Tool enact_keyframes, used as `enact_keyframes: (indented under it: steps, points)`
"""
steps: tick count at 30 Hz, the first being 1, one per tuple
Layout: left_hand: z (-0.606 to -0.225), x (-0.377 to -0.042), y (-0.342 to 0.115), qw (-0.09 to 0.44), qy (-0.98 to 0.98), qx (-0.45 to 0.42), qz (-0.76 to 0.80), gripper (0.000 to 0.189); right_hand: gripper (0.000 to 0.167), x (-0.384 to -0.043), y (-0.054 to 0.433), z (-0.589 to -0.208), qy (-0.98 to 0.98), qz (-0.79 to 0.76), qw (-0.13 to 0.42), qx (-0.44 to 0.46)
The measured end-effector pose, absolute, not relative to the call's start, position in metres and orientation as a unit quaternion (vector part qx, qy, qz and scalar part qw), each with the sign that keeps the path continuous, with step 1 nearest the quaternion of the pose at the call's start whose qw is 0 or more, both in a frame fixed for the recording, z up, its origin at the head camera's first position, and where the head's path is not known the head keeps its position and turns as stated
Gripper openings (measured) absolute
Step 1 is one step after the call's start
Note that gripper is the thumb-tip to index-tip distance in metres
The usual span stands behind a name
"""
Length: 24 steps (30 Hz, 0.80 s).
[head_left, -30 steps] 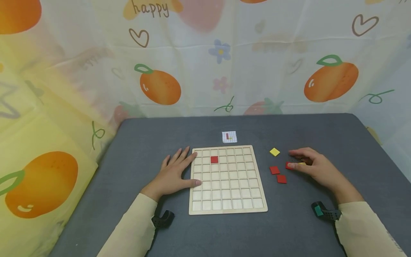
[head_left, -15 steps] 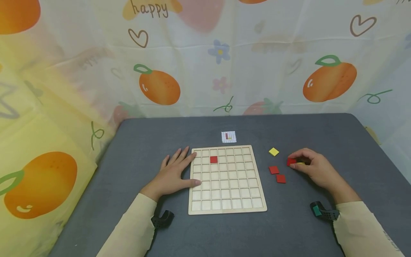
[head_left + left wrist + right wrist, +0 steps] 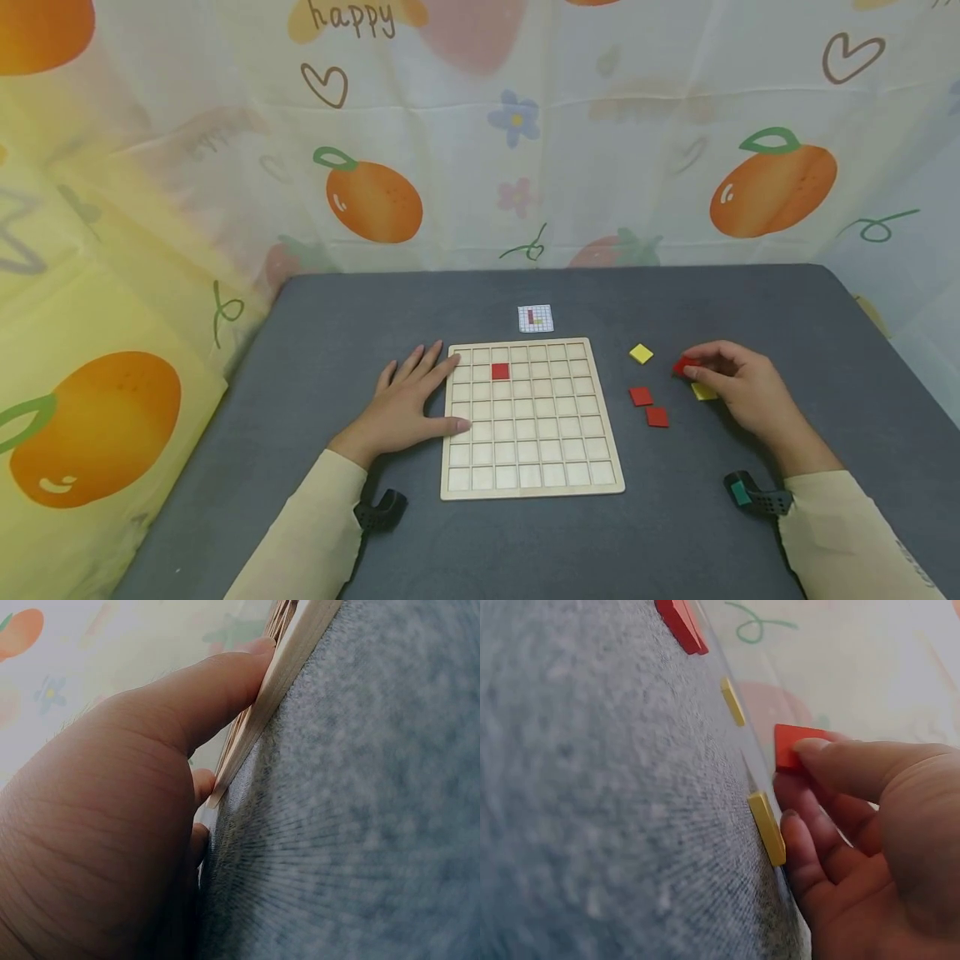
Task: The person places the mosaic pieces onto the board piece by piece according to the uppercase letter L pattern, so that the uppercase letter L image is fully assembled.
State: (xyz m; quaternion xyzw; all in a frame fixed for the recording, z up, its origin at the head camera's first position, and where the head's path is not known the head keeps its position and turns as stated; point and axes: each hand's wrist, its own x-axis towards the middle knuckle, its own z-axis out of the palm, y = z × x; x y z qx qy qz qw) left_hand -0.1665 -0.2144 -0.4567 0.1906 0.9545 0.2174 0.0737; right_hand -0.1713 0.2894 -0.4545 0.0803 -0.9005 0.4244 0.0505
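Observation:
A wooden grid board [image 3: 536,494] lies mid-table, with one red square tile [image 3: 500,372] set in a cell of its upper part. My left hand [image 3: 408,412] rests at the board's left edge, fingers spread, its thumb and a fingertip on the frame. Between thumb and fingers my right hand [image 3: 742,387] pinches another red tile [image 3: 787,748], lifted off the table in the right wrist view. Just below that hand lies a yellow tile [image 3: 703,392], partly covered by it. Left of it are a second yellow tile [image 3: 641,354] and two red tiles [image 3: 657,417].
A small card [image 3: 536,318] printed with a coloured grid pattern lies behind the board. The grey table [image 3: 360,317] reaches back to a patterned cloth [image 3: 465,150]. A black wrist strap [image 3: 757,493] sits at each sleeve.
My right thumb and fingers have closed on the red tile and raised it, shifting slightly away from me. More of the yellow tile beneath shows now. My left hand stays put.

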Motion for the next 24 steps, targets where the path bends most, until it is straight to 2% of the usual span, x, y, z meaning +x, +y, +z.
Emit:
enact_keyframes:
  steps: [13, 24]
  points:
    - [-0.457, -0.166, -0.215, 0.074, 0.953, 0.193, 0.22, 0.109, 0.026, -0.166, 0.266, -0.444, -0.882, 0.46, 0.039, 0.095]
    - [-0.457, -0.167, -0.216, 0.074, 0.951, 0.194, 0.227, 0.109, 0.024, -0.161, 0.229, -0.435, -0.849, 0.515, -0.025, 0.114]
